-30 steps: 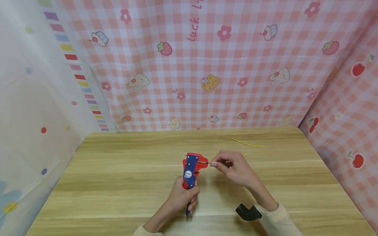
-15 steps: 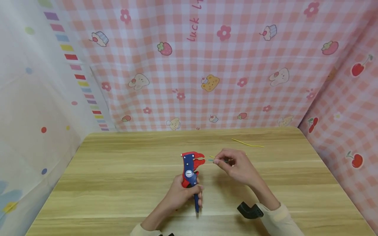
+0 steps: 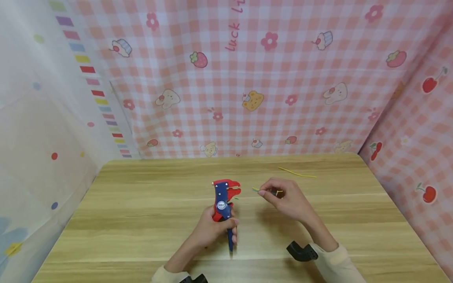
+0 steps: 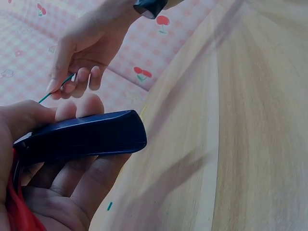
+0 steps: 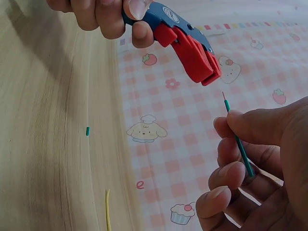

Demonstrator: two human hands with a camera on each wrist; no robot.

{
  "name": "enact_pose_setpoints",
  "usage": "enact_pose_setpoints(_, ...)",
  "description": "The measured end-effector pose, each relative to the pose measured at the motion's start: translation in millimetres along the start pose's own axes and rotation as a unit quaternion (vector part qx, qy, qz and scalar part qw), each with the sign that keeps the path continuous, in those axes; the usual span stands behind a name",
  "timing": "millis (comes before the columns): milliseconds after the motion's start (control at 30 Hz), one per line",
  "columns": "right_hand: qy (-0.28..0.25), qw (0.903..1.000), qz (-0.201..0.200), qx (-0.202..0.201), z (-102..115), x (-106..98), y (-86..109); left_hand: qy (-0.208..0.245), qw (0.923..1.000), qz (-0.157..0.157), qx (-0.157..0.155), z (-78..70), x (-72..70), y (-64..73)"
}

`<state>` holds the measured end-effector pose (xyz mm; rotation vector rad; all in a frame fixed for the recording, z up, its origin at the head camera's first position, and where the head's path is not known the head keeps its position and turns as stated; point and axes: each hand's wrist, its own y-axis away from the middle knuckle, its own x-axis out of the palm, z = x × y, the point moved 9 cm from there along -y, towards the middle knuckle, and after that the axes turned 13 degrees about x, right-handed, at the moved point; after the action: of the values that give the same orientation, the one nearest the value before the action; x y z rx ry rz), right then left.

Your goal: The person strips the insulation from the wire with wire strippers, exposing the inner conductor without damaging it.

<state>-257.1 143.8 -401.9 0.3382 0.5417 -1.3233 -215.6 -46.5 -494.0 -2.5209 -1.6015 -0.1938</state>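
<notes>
My left hand [image 3: 214, 230] holds a red and blue wire stripper [image 3: 221, 198] by its handles, its red jaws parted and pointing right. In the left wrist view, the fingers wrap loosely around the dark blue handle [image 4: 86, 137]. To the right of the tool, my right hand [image 3: 288, 198] pinches a short green wire [image 5: 239, 144] between thumb and forefinger. Bare copper shows at the wire's tip, which is apart from the jaws. A small green piece of insulation [image 5: 87, 131] lies on the table.
A yellow wire [image 3: 297, 173] lies toward the back right of the wooden table [image 3: 141, 204]. Another yellow wire [image 5: 108, 209] lies partly behind the right hand. Checked cloth [image 3: 219, 78] hangs at the back, and more hangs at the right.
The stripper's jaws, which were on the green wire, have opened and moved left, away from it. The handles have spread. A green piece of insulation now shows on the table near the tool.
</notes>
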Motion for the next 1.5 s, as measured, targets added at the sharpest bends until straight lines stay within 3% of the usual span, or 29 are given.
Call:
enact_pose_setpoints(600,0.005,0.9997,0.008,0.022,-18.7,-0.5,-7.3,-0.012,0.9998,-0.015,-0.005,6.2,-26.4,-2.4)
enact_pose_setpoints(1000,0.014,0.9989,0.0,0.044,-30.9,-2.3,-10.0,-0.023,0.9994,-0.015,-0.02,12.7,-32.1,-3.7)
enact_pose_setpoints(1267,0.02,0.9985,-0.011,0.05,-44.1,-1.3,-13.0,-0.02,0.9996,-0.016,-0.011,13.1,-34.0,-4.3)
enact_pose_setpoints(1500,0.004,0.9959,0.006,0.091,-63.3,5.2,-14.2,-0.02,0.9998,-0.002,-0.009,12.5,-32.3,-4.4)
